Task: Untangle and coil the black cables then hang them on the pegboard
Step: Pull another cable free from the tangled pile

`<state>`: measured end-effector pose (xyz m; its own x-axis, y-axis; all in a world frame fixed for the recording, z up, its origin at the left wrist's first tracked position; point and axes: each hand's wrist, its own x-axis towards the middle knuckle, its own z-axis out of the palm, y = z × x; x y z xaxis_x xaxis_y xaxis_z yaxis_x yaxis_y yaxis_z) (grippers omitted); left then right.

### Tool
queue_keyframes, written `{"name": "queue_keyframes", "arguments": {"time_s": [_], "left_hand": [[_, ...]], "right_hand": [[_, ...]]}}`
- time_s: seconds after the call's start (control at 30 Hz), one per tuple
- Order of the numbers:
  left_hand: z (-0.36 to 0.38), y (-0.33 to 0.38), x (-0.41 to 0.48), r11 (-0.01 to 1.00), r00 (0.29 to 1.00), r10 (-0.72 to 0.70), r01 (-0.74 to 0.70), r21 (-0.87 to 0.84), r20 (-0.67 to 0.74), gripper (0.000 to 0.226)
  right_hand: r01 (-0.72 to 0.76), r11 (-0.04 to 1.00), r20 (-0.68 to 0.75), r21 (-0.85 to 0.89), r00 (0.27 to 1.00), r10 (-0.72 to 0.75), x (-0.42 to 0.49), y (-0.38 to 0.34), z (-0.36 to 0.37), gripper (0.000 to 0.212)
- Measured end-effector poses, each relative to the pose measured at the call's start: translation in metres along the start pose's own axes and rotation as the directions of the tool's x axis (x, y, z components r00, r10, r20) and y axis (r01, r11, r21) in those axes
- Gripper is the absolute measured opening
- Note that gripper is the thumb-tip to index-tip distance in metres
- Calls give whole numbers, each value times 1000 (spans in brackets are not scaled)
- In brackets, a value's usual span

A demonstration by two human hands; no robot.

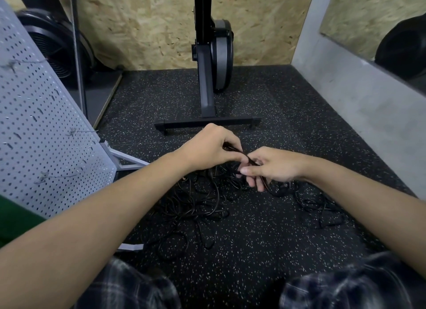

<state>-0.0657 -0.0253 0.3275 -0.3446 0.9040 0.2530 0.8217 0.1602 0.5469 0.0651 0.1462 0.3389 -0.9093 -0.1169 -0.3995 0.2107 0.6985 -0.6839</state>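
Observation:
A tangle of thin black cables [202, 205] lies spread over the speckled black floor in front of my knees. My left hand [207, 147] and my right hand [269, 166] meet just above the far side of the heap. Each pinches the same stretch of black cable, which runs between my left thumb and my right fingers. The white pegboard [39, 129] leans on its grey stand at the left, with three thin wire hooks sticking out of it. Nothing hangs on the hooks.
A black exercise machine [212, 78] stands straight ahead, its base bar just beyond my hands. A chipboard wall closes the back. A grey concrete ledge [359, 101] runs along the right. The pegboard's grey foot [129, 161] juts onto the floor beside the cables.

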Motion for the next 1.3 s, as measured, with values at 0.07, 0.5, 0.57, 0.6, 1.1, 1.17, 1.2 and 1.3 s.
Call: {"name": "queue_keyframes", "arguments": {"time_s": [0.07, 0.5, 0.57, 0.6, 1.1, 1.17, 1.2, 1.3], "left_hand": [[-1, -5, -4, 994, 996, -77, 79, -71, 40, 24], [25, -43, -26, 717, 845, -485, 533, -450, 228, 50], [30, -41, -25, 732, 846, -509, 521, -440, 155, 47], [31, -37, -22, 765, 856, -507, 500, -406, 100, 46], [38, 3, -1, 824, 963, -265, 252, -507, 49, 44], [39, 3, -1, 827, 960, -265, 272, -491, 86, 43], [40, 4, -1, 838, 957, -270, 287, -464, 105, 42], [43, 6, -2, 887, 950, -263, 306, -347, 166, 40]], "right_hand": [[21, 999, 10, 35, 1000, -21, 0, 0, -1, 20], [44, 820, -206, 570, 974, 90, -1, 4, -20, 40], [78, 818, -284, 570, 953, 107, 0, 6, -19, 38], [93, 828, -322, 554, 940, 110, 2, 6, -17, 37], [229, 732, -443, 642, 890, 110, 22, -6, 7, 45], [214, 744, -432, 634, 895, 111, 22, -5, 7, 38], [204, 771, -432, 603, 896, 100, 20, -3, 7, 33], [171, 865, -438, 472, 897, 63, 15, -3, 7, 29]]}}
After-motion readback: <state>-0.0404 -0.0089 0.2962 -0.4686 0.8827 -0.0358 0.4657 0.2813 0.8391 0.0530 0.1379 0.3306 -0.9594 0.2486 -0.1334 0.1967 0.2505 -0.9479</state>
